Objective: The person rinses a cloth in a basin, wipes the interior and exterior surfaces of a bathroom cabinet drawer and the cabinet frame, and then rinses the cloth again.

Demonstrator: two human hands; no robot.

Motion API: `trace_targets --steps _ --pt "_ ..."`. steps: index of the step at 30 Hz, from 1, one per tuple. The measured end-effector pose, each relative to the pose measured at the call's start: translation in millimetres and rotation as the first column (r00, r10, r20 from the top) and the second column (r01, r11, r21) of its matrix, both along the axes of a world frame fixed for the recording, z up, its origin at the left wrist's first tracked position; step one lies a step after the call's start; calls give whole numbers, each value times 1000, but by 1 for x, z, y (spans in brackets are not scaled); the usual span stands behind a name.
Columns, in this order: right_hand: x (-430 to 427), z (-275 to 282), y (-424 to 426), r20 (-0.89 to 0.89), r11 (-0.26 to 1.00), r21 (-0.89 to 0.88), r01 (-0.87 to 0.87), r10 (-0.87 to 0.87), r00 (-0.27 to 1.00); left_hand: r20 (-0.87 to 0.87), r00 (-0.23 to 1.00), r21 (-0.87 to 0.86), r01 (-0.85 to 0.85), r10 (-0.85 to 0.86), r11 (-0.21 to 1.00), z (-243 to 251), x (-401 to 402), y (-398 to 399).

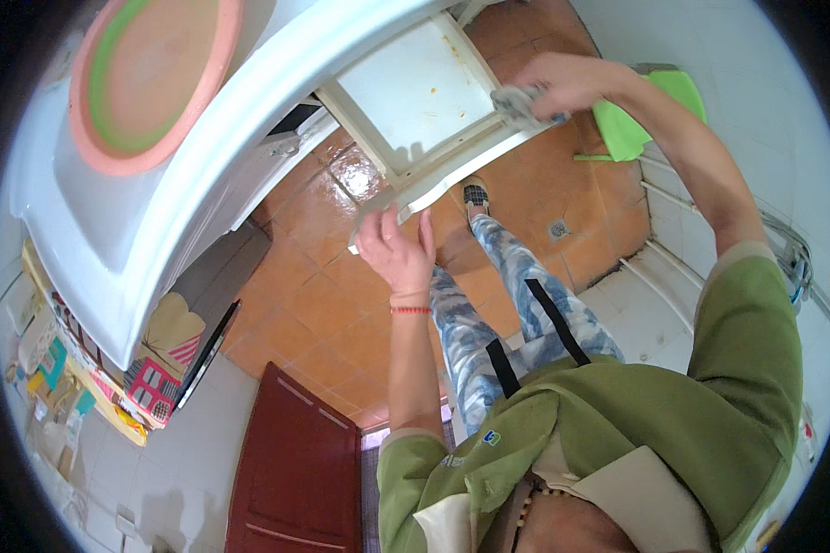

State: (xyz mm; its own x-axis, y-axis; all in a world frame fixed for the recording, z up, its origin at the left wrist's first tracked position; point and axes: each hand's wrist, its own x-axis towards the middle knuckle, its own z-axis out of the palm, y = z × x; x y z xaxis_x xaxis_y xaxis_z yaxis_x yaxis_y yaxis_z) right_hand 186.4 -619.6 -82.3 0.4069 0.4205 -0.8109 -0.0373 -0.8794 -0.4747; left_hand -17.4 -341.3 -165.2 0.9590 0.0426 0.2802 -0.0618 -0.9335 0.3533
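Observation:
A white drawer is pulled out from beneath a white washbasin. Inside, its pale bottom bears a few orange-brown spots. My left hand grips the left end of the drawer's front panel, fingers over the edge and thumb on the near side. At the opposite end, my right hand presses a crumpled grey cloth against the corner of the drawer frame. That hand's fingertips are partly hidden by the cloth.
A pink basin with a green inner band sits in the washbasin. A green plastic stool stands by the right wall near white pipes. Orange floor tiles look wet in places; a floor drain and a dark red door are visible.

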Motion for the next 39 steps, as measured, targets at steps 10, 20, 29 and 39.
trace_targets --steps 10,20,29,39 --pt "-108 -54 88 633 890 -106 -444 405 660 -418 905 -407 -263 78 875 2 -18 51" --pt "-176 -49 236 854 981 50 -188 55 518 -599 801 -410 -305 -2 860 -19 -11 72" --pt "-151 -53 130 881 968 -11 -252 128 455 -340 924 -191 116 -176 975 2 2 84" --pt "-138 -58 33 789 881 -436 185 275 550 -433 883 22 212 -181 977 17 11 77"
